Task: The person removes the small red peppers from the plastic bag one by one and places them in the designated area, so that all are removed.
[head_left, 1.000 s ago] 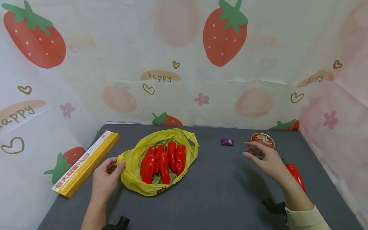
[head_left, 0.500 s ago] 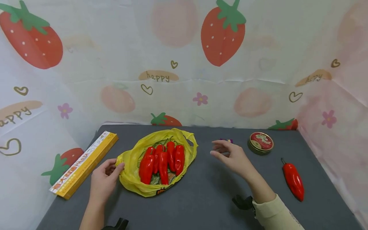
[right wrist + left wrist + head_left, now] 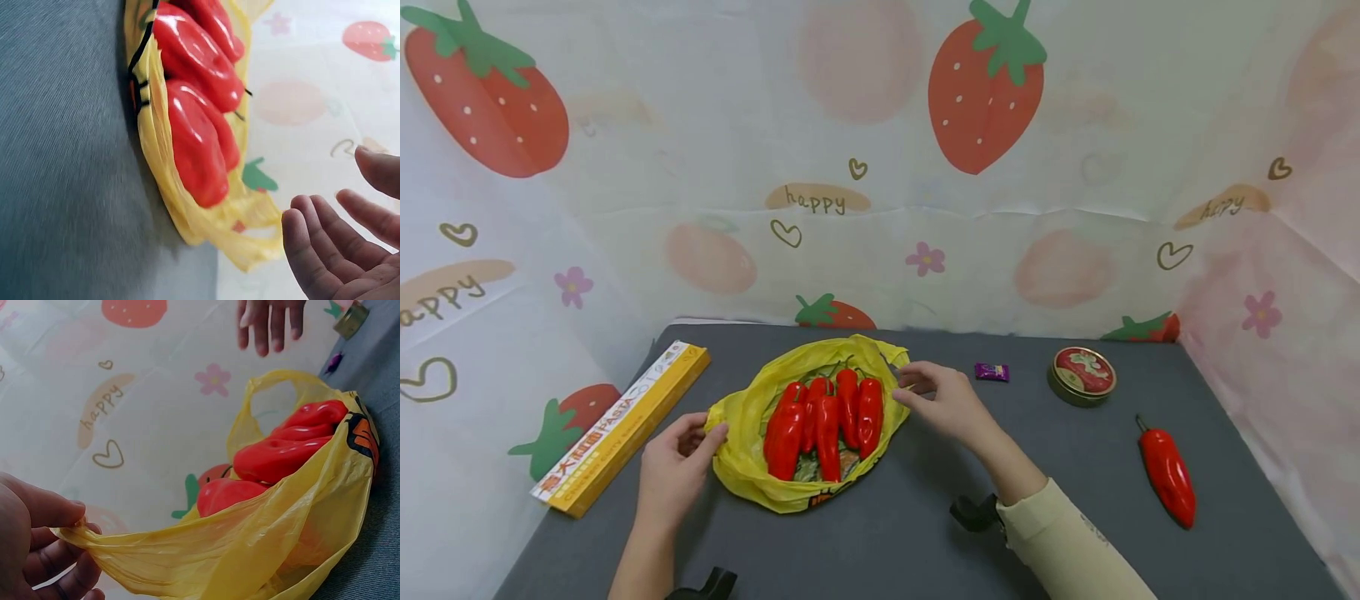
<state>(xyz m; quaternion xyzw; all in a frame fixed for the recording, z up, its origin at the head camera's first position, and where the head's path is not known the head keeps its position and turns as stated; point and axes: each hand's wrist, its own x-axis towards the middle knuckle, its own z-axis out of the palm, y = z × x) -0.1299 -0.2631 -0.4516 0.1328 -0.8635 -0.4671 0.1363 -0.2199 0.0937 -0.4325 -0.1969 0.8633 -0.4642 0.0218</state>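
Note:
A yellow plastic bag (image 3: 737, 450) lies spread on the grey table, its mouth facing up. Several glossy red peppers (image 3: 827, 429) rest inside it. My left hand (image 3: 673, 467) pinches the bag's left edge between thumb and fingers; the left wrist view shows the plastic pulled taut from that hand (image 3: 44, 544). My right hand (image 3: 951, 408) hovers beside the bag's right handle, fingers extended and thumb apart. In the right wrist view a small gap shows between the fingertips (image 3: 294, 215) and the handle loop (image 3: 244, 253); nothing is held there.
A yellow pasta box (image 3: 625, 429) lies slanted at the left. Right of the bag are a small purple wrapped packet (image 3: 992, 372), a round red-lidded tin (image 3: 1082, 375) and a single red pepper (image 3: 1168, 479). A strawberry-print cloth (image 3: 985, 92) hangs behind and at both sides.
My right hand has swept left from beside the tin, past the purple packet, to the bag's right handle. The left hand keeps its pinch on the bag.

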